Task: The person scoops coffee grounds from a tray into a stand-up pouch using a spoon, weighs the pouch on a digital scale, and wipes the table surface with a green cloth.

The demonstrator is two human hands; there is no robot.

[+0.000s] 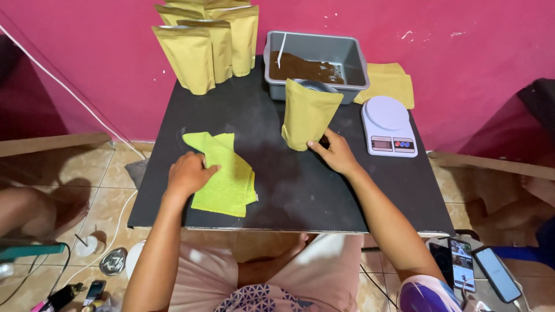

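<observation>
Several upright mustard-yellow paper pouches (pixel 202 49) stand grouped at the far left of the black tabletop (pixel 300 190), the rearmost cut off by the picture's top edge. Right of them sits a grey plastic tub (pixel 317 63) with brown powder (pixel 305 69) heaped in its bottom and a white strip leaning on its far wall. Flat yellow pouches (pixel 393 84) lie stacked beyond a white digital kitchen scale (pixel 388 125) at the right. The open yellow pouch (pixel 308 114) stands tilted just in front of the tub, hiding part of its near wall; the right hand (pixel 336 153) touches its lower corner with spread fingers, not clamped on it. The left hand (pixel 188 173) rests curled on a folded lime-green cloth (pixel 225 173). Phones (pixel 480 266) lie on the floor, near right, partly cut off.
</observation>
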